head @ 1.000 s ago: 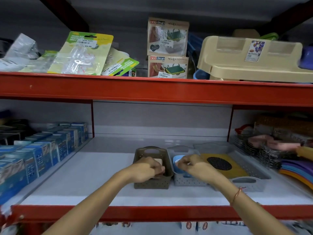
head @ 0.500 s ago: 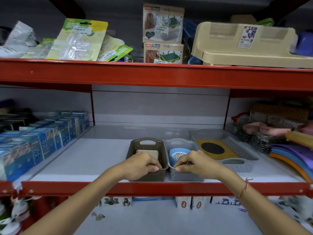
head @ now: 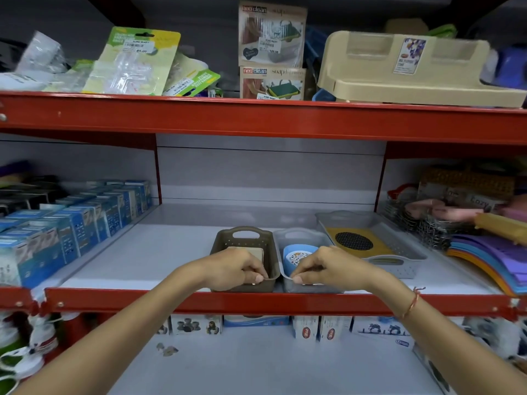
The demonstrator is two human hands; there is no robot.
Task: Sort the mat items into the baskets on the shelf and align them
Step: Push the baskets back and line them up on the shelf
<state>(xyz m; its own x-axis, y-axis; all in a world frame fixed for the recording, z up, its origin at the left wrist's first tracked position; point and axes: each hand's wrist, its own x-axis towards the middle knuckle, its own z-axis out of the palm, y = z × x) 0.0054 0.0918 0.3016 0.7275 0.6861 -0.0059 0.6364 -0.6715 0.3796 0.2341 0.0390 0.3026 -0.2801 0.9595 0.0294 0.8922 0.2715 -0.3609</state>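
Red shelving (head: 256,302) frames us: our left hand (head: 236,269) grips the brown basket (head: 242,240), our right hand (head: 330,266) grips the grey basket (head: 302,238), squaring both against the front edge.

brown basket (head: 245,243): dull brown, rows of small holes, in left-hand grip
beige mat (head: 256,253): plain beige
grey basket (head: 302,238): pale translucent grey, in right-hand grip
blue mat (head: 298,256): light blue, white printed label
grey tray (head: 399,263): light grey, right of grip
yellow mat (head: 362,243): mustard yellow, black mesh circle
shelf edge (head: 256,121): red
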